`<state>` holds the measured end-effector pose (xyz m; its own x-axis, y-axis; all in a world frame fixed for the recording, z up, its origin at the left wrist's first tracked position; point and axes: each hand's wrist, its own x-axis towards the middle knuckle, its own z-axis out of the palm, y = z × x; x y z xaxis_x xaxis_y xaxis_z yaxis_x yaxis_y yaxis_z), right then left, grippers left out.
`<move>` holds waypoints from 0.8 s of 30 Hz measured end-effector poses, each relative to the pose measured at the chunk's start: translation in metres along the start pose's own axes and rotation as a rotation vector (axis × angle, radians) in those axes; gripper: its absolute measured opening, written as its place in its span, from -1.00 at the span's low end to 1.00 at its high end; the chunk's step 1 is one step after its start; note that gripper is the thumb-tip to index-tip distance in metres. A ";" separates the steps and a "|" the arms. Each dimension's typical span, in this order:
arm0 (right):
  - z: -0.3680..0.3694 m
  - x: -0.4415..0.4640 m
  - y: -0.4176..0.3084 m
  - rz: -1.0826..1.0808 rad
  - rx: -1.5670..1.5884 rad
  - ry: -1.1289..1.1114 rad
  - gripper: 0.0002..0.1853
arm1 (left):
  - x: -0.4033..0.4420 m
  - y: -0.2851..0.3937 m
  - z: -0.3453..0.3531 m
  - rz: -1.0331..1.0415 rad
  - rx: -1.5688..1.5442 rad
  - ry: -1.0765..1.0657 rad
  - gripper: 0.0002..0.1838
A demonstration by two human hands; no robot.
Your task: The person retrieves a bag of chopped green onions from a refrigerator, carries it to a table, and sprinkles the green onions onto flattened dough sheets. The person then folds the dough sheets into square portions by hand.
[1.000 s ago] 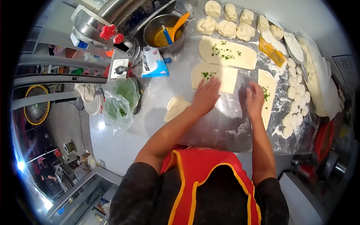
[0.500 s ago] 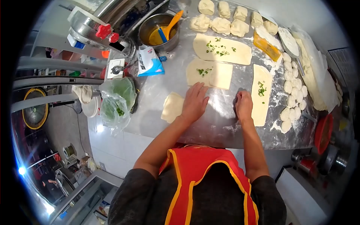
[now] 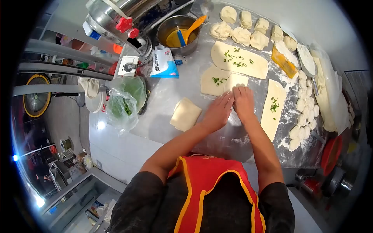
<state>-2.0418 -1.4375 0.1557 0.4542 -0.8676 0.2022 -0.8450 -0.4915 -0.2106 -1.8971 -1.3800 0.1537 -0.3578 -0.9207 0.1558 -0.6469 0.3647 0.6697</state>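
A flat dough sheet [image 3: 210,86] with chopped scallion [image 3: 219,81] lies on the metal worktop in front of me, its right part folded over. My left hand [image 3: 218,112] holds the near edge of this sheet, fingers close together. Right beside it, my right hand [image 3: 243,101] grips the same edge near the folded part, fingertips partly hidden. Beyond my hands is a longer dough sheet [image 3: 254,66] dotted with scallion. A narrow dough strip [image 3: 270,116], also with scallion, lies right of my right hand. To the left rests a folded dough square [image 3: 185,114].
An oil bowl [image 3: 163,35] holds an orange-handled brush [image 3: 194,29]. Nearby are a blue-white packet [image 3: 163,64] and a plastic bag of greens [image 3: 124,105]. Dough lumps [image 3: 241,35] line the back; small dough balls [image 3: 301,105] and a yellow scraper [image 3: 284,64] lie right.
My right hand has moved left and forward from the bare worktop to the dough's near edge. My left hand has shifted right to meet it. The camera view has also shifted.
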 end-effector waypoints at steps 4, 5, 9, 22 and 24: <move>-0.007 -0.018 0.015 0.024 0.138 0.066 -0.63 | 0.006 -0.006 0.015 0.026 0.160 -0.063 -0.42; -0.004 -0.021 0.021 0.073 0.179 0.078 -0.62 | 0.007 -0.006 0.016 0.033 0.216 -0.100 -0.40; 0.019 -0.004 0.041 0.807 0.879 0.102 -0.74 | 0.011 -0.001 0.014 0.022 0.106 -0.047 -0.39; -0.037 0.055 -0.014 0.867 1.195 -0.222 -0.84 | 0.040 -0.008 0.000 -0.421 -0.504 0.220 -0.36; -0.021 0.054 -0.023 0.794 1.360 -0.145 -0.83 | 0.041 -0.010 -0.024 -0.592 -0.525 0.281 -0.51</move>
<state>-2.0038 -1.4719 0.1917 0.1271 -0.8866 -0.4448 -0.0328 0.4444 -0.8952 -1.8891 -1.4252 0.1710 0.1678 -0.9654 -0.1994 -0.2529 -0.2376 0.9378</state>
